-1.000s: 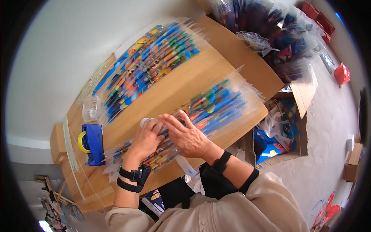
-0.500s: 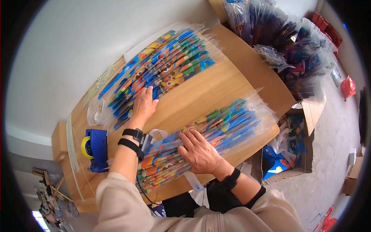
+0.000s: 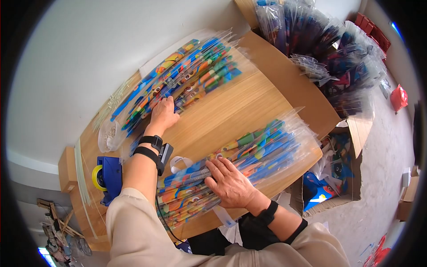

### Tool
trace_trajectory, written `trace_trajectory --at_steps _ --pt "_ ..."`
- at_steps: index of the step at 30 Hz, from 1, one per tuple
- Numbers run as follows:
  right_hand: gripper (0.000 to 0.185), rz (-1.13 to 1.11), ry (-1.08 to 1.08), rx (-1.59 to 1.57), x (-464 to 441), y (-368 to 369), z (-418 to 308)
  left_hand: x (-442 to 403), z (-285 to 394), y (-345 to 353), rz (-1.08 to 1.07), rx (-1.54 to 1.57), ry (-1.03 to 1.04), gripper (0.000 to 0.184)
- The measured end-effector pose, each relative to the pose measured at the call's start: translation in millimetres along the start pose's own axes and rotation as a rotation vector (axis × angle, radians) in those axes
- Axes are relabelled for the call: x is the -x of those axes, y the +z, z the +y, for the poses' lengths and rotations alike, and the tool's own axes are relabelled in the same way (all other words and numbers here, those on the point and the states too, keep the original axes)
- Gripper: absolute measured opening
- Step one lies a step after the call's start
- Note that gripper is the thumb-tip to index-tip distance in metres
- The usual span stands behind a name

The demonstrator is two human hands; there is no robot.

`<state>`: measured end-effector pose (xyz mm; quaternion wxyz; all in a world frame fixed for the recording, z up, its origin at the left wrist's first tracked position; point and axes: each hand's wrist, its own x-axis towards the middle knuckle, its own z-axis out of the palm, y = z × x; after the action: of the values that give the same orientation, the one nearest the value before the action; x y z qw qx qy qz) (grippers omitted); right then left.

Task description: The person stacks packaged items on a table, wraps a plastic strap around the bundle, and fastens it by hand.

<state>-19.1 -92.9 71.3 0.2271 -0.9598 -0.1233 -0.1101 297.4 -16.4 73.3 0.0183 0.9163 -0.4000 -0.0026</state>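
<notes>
Two piles of long, narrow, brightly printed packs in clear plastic sleeves lie on the wooden table. At the near edge of the far pile (image 3: 195,66) is my left hand (image 3: 163,116), its fingers bent down onto a sleeved pack; the fingertips are partly hidden and slightly blurred. My right hand (image 3: 231,184) rests flat over the near pile (image 3: 262,149), fingers stretched out and nothing gripped. A loop of whitish tape or strap (image 3: 179,163) lies between my hands, beside the near pile.
To the left, a blue tape dispenser (image 3: 110,178) stands near a clear plastic tub (image 3: 108,135) and thin pale sticks (image 3: 83,178). An open carton (image 3: 331,202) with colourful material sits right of the table. Behind, many sleeved packs (image 3: 338,62) stand upright beside a cardboard panel (image 3: 284,71).
The far pile's packs have shifted slightly and look blurred under my left hand, whose fingers are more bent. My right hand stays on the near pile. The whole view has shifted slightly.
</notes>
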Motion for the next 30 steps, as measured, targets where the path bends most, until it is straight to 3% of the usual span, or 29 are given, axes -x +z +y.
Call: trace_trajectory --at_steps 1,2,6,8,9,11,12,16,19,23,26,28,30 --pt "0.048 0.001 0.000 0.001 0.2 0.6 -0.3 -3.7 -2.9 1.6 -0.027 -0.051 0.015 0.035" --pt "0.047 0.007 -0.006 0.002 0.6 0.9 -0.4 -0.6 -4.6 5.2 0.123 -0.072 0.102 0.025" --pt "0.046 0.029 -0.004 -0.005 1.8 0.3 0.1 16.8 6.2 -24.6 0.054 -0.041 0.111 0.026" --pt "0.045 0.035 -0.004 -0.004 2.0 0.3 0.2 33.0 14.1 -45.6 -0.183 0.193 0.031 0.037" --pt "0.045 0.039 -0.007 0.002 2.2 0.2 0.3 40.6 14.8 -45.4 -0.187 0.192 0.031 0.037" --pt "0.045 0.042 -0.008 0.000 2.6 0.6 0.4 57.3 12.3 -43.9 -0.305 0.474 0.092 0.062" --pt "0.045 0.048 -0.010 0.004 2.5 0.6 0.4 60.7 5.3 -30.6 -0.380 0.462 0.018 0.091" --pt "0.046 0.042 -0.008 0.011 2.5 -0.2 0.4 72.5 16.1 -18.6 -0.158 0.366 0.124 0.107" --pt "0.047 0.043 -0.008 0.010 2.7 -1.1 -0.1 78.1 41.2 -33.6 -0.306 0.097 0.122 0.107" --pt "0.050 0.066 -0.012 0.003 2.7 3.7 1.0 82.7 50.7 -20.1 -0.207 0.120 0.084 0.105" --pt "0.054 0.075 -0.013 0.019 3.5 6.1 1.3 73.4 30.0 1.3 -0.109 0.252 0.087 0.091" --pt "0.055 0.079 -0.010 0.019 3.9 5.9 0.8 67.1 19.1 2.6 -0.032 0.301 0.193 0.067" --pt "0.054 0.066 -0.008 0.025 3.4 4.7 0.9 62.0 15.1 2.4 -0.070 0.283 0.149 0.059"
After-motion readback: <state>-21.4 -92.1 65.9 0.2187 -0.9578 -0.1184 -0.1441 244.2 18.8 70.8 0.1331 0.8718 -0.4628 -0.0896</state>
